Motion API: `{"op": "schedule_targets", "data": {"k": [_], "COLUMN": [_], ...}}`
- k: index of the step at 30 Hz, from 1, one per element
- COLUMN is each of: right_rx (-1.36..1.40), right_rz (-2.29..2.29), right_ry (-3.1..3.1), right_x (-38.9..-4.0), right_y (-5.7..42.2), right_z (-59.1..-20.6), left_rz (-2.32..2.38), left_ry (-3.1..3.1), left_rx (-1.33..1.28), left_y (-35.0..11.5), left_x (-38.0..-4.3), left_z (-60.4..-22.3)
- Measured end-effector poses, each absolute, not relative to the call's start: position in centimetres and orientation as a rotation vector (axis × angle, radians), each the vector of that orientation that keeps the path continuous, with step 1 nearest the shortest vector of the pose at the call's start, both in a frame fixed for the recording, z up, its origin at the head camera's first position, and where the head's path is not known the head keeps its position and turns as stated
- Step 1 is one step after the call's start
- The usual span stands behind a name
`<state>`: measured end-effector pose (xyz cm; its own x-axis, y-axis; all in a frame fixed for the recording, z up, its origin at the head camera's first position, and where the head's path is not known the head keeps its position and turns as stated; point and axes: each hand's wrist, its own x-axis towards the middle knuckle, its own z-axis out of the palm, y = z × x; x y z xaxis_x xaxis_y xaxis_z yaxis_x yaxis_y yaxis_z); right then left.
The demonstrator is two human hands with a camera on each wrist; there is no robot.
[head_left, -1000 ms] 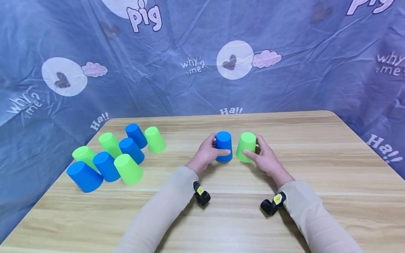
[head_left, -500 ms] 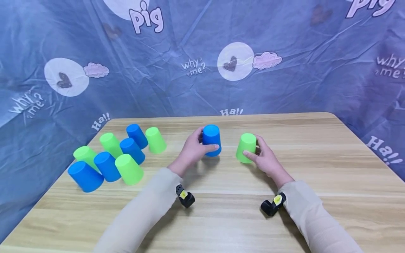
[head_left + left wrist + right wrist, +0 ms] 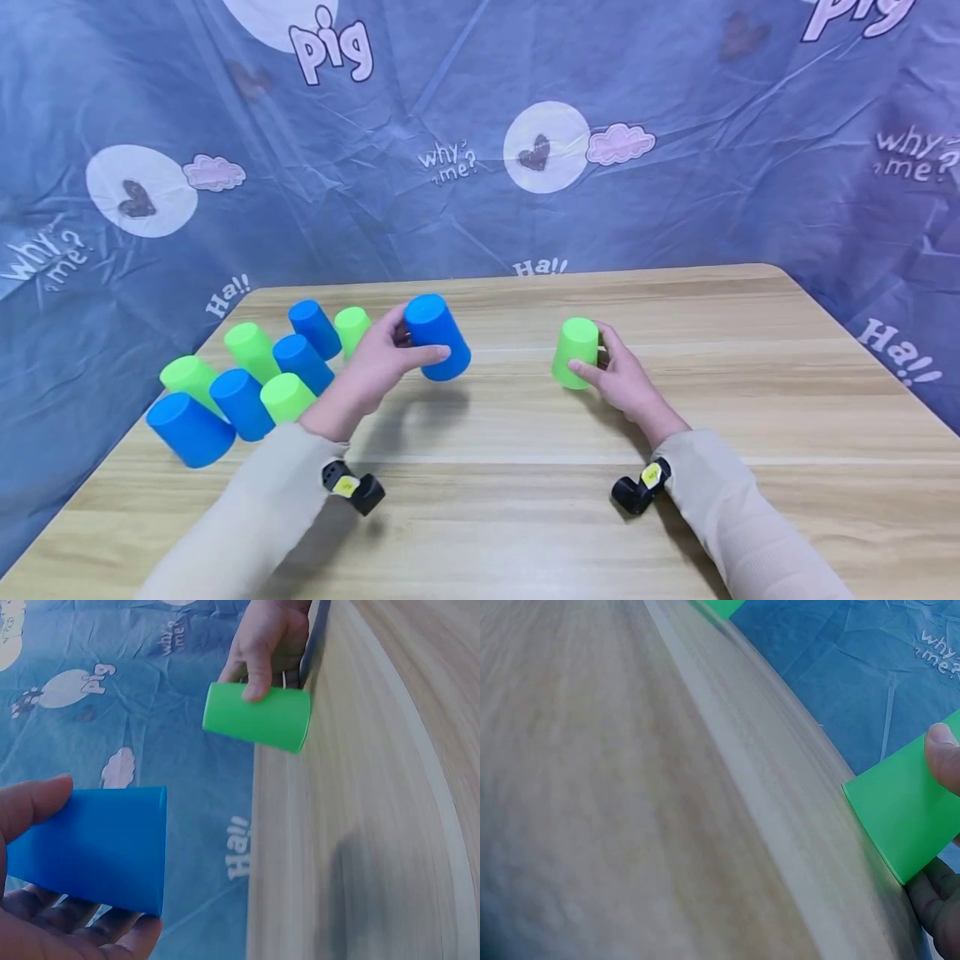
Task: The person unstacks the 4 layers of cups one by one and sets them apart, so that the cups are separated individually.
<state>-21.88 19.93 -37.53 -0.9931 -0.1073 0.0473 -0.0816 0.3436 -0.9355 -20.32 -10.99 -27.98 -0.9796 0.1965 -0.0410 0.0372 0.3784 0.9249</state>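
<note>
My left hand (image 3: pixel 372 367) grips a blue cup (image 3: pixel 437 337), mouth down and a little tilted, above the table; its shadow falls below. In the left wrist view the thumb lies on one side of that blue cup (image 3: pixel 97 847) and the fingers curl under the other. Toward the middle of the table, my right hand (image 3: pixel 624 375) holds a green cup (image 3: pixel 576 353) upside down, thumb on its near side. The right wrist view shows this green cup (image 3: pixel 907 806) with its rim at the table surface.
At the left of the wooden table (image 3: pixel 510 517) several upturned cups stand close together, among them a blue cup (image 3: pixel 191 431) in front and a green cup (image 3: pixel 287 398) partly behind my left forearm. A patterned blue cloth (image 3: pixel 375 192) hangs behind the table.
My left hand has lifted the blue cup from beside the green one and carried it left, toward the group of cups, where it now tilts. The right hand with the green cup has stayed in place.
</note>
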Motion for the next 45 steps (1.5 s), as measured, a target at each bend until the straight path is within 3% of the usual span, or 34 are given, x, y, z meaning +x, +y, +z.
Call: {"op": "schedule_targets", "data": {"k": [8, 15, 26, 35, 45], "right_rx": [-0.197, -0.187, -0.193, -0.207, -0.209], "right_rz": [-1.764, -1.769, -1.763, -1.768, -1.776], "right_ry": [2.569, 2.569, 2.570, 2.572, 2.566], "right_x": [-21.9, -21.9, -21.8, -21.8, -21.9], "right_y": [19.7, 19.8, 19.8, 19.7, 19.8], "right_z": [-37.5, -37.5, -37.4, -37.4, -37.5], "left_rz": [1.618, 1.597, 1.451, 1.245, 1.146], "left_ry": [2.564, 2.599, 2.789, 2.806, 2.766], "left_rx": [0.264, 0.151, 0.023, -0.127, -0.279], "left_y": [-16.0, -19.6, -26.0, -30.2, -31.1], "left_x": [-17.7, -15.4, -12.2, -11.3, -11.6], "left_z": [-26.6, -26.3, -28.7, -31.1, -32.2]}}
